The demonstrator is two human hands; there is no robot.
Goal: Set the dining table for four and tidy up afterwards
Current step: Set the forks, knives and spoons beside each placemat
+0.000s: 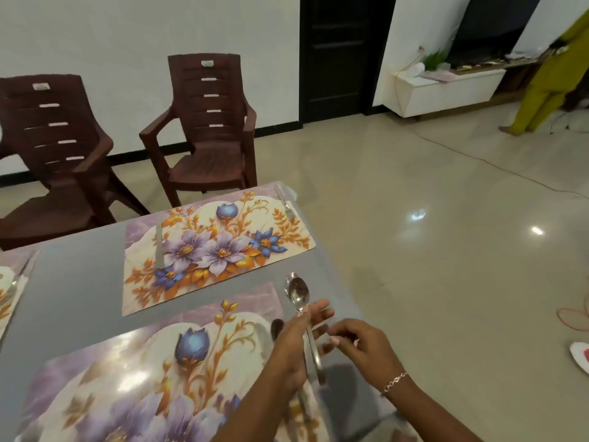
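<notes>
My left hand [298,344] grips steel spoons [297,291] by their handles, bowls pointing up and away, over the right end of the near floral placemat [153,362]. A second, darker spoon bowl [276,328] shows just left of that hand; whether it is held or lying on the mat I cannot tell. My right hand [361,346], with a bracelet at the wrist, hovers to the right with its fingers loosely curled, fingertips a short way from the spoon handle. The far placemat [220,247] carries a knife [158,247] on its left and a fork [285,204] on its right.
The grey table [79,288] ends just right of my hands. A third placemat [6,291] shows at the left edge. Two brown plastic chairs [207,129] stand beyond the table. A person in yellow-green clothes [548,87] stands at the far right. A red cable [478,161] crosses the floor.
</notes>
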